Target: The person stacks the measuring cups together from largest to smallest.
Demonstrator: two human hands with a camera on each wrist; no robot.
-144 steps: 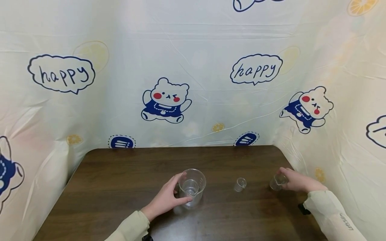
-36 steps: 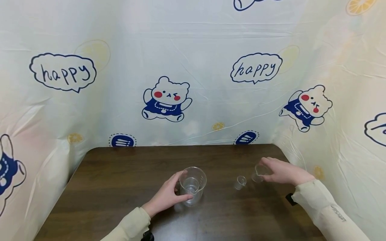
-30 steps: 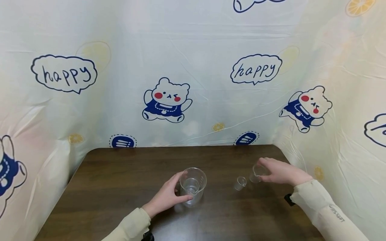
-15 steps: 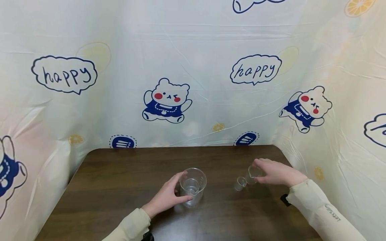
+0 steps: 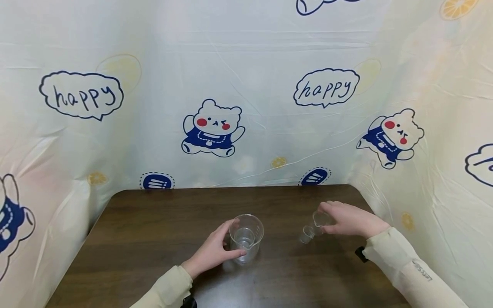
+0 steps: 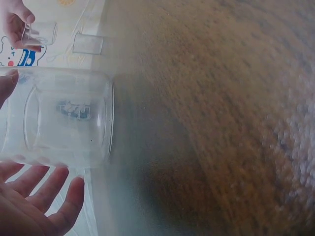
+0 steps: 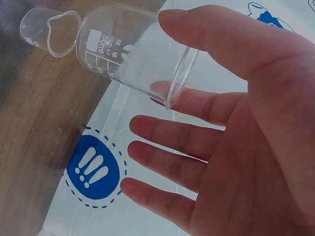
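Clear glass is what I'm watching remotely: the left hand (image 5: 212, 252) is gripping a large, cylindrical glass beaker (image 5: 249, 244) that is standing on the dark-brown wooden worktop (image 5: 173, 222), while the right hand (image 5: 350, 218) is pinching a smaller, white-printed glass beaker (image 7: 123, 54) near its rim, holding it above the surface near a tiny, clear glass beaker (image 5: 306, 235).

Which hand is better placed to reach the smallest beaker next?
Right hand, probably, though occupied: it pinches the 50ml beaker near the smallest beaker; the left hand holds the large beaker, farther away.
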